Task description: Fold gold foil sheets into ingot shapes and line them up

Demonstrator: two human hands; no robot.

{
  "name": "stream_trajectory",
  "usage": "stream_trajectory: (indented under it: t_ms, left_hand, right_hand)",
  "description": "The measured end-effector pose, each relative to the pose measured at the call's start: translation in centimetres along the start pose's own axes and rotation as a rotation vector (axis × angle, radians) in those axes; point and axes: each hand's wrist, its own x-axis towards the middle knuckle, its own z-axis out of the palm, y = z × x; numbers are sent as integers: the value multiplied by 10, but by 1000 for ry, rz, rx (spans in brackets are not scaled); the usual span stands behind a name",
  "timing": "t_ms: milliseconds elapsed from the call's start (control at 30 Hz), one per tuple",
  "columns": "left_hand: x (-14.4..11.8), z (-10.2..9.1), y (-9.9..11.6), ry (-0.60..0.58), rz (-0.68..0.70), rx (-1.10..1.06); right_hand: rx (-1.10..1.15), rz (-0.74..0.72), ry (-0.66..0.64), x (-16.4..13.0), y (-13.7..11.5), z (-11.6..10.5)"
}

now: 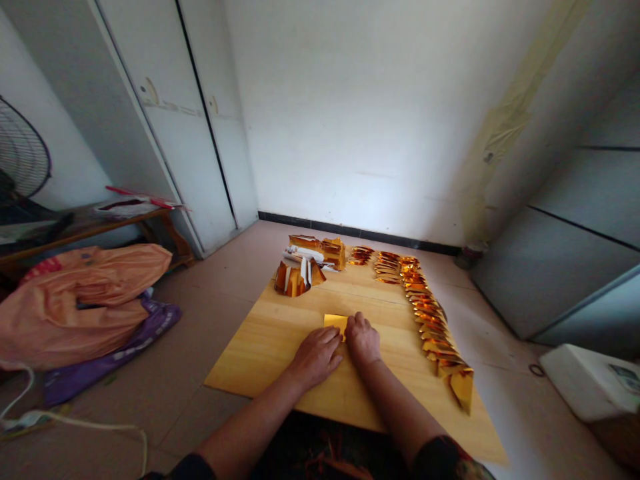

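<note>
Gold foil sheet (335, 322) lying flat on the wooden board (260, 353), near its middle, with both hands pressed on its near edge. We see only the far part of the sheet; the rest is hidden under the fingers. The left hand (316, 355) lies palm down, fingers spread and flattened onto the sheet's near left corner. The right hand (363, 339) sits just beside it, touching it at the thumb side, with knuckles raised and fingers curled down onto the sheet's right edge. Neither hand lifts the sheet; we cannot tell whether the curled right fingers pinch a fold or merely press on it.

Farther out on the board, a long row of folded gold pieces (433, 320) runs along the right side from the far edge toward the near right corner, each piece overlapping the next. At the far left of the board stands a small heap of gold foil (299, 277), partly upright and showing white backs, and behind it a stack of gold sheets (320, 250) at the board's far edge. All are well apart from the hands.

The board rests on a tiled floor (215, 287). To the left lie an orange bag (85, 293) over a purple bag (125, 347), with a fan (20, 157) and a white wardrobe (190, 133) beyond. A white box (590, 380) sits at the right.
</note>
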Motion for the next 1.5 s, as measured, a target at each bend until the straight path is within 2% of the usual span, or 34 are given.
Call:
stream_trajectory:
  t_ms: [100, 300, 500, 600, 800, 1167, 1500]
  left_hand:
    - [-4, 2, -1, -23, -16, 61]
    - [-10, -6, -2, -130, -58, 87]
    - [-10, -7, -7, -198, -69, 70]
    - [-10, -5, -8, -195, -70, 66]
    - [-9, -5, -7, -192, -78, 85]
    - [-8, -5, -9, -196, -63, 93]
    - [-10, -20, -21, -277, 24, 94]
  right_hand:
    - [0, 3, -8, 1, -1, 1]
    - [62, 10, 1, 1, 2, -3]
    - [377, 55, -100, 3, 20, -13]
    - [469, 57, -83, 2, 21, -13]
    - [507, 89, -32, -1, 15, -11]
    - [560, 14, 7, 1, 25, -1]
    - [571, -79, 0, 4, 41, 6]
